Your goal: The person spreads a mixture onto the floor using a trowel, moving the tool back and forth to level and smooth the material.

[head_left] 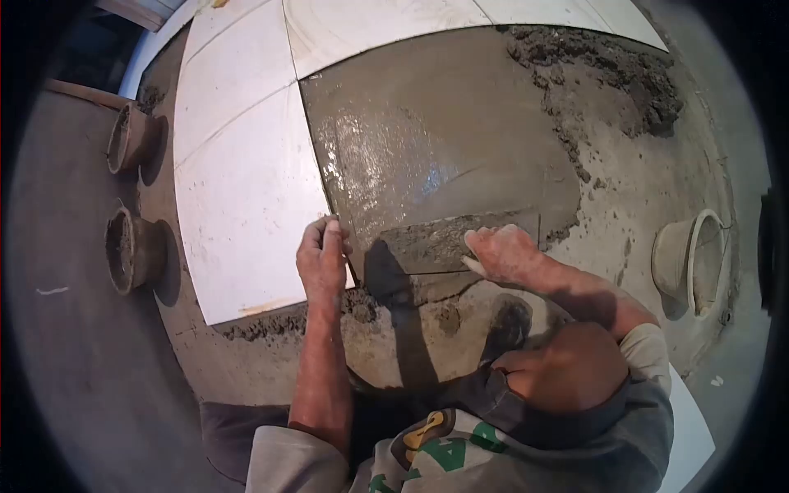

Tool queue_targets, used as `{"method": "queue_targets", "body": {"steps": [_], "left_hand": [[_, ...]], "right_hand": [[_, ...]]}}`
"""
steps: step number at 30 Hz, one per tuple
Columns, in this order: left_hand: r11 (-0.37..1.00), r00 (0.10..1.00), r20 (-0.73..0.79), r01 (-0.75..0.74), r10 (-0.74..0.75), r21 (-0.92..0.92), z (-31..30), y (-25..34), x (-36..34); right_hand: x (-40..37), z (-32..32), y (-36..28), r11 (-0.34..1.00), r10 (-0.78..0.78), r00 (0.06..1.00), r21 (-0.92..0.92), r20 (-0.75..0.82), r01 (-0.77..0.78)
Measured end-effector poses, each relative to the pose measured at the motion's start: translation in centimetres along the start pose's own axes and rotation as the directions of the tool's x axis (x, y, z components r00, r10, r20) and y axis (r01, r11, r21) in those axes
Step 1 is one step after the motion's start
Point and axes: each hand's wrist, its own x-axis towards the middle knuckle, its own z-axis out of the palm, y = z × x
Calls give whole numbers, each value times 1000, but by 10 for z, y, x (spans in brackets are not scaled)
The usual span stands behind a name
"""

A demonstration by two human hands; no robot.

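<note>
My right hand (pixel 505 253) is wrapped round the handle of a mortar-coated flat trowel (pixel 431 242). The blade lies on the near part of a wet, smoothed mortar bed (pixel 444 123). My left hand (pixel 322 259) is closed, thumb against curled fingers, over the right edge of a white tile (pixel 251 197). Whatever those fingers hold, if anything, is hidden. Shadow falls on the mortar between my two hands.
Two mortar-stained buckets, one farther back (pixel 131 138) and one nearer (pixel 131 251), stand at the left. Another bucket (pixel 690 261) is at the right. Rough mortar (pixel 612 78) is heaped at the back right. More white tiles (pixel 378 25) border the bed's far side.
</note>
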Motion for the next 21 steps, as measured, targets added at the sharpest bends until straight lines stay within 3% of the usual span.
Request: {"method": "queue_targets", "body": {"steps": [2, 5, 8, 17, 21], "left_hand": [[1000, 1000, 21, -1, 1, 19, 1, 1, 2], [1000, 1000, 12, -3, 4, -16, 5, 7, 2], [1000, 999, 30, 23, -23, -9, 7, -1, 5], [995, 990, 97, 101, -98, -21, 15, -3, 17], [990, 990, 37, 136, -135, -23, 13, -3, 24]], "right_hand": [[20, -4, 8, 992, -34, 999, -123, -2, 33], [48, -8, 21, 990, -37, 997, -141, -70, 27], [73, -21, 30, 988, 75, 996, -129, -49, -81], [157, -48, 92, 991, 123, 982, -44, -143, -130], [169, -58, 130, 942, 322, 924, -30, -208, -335]]}}
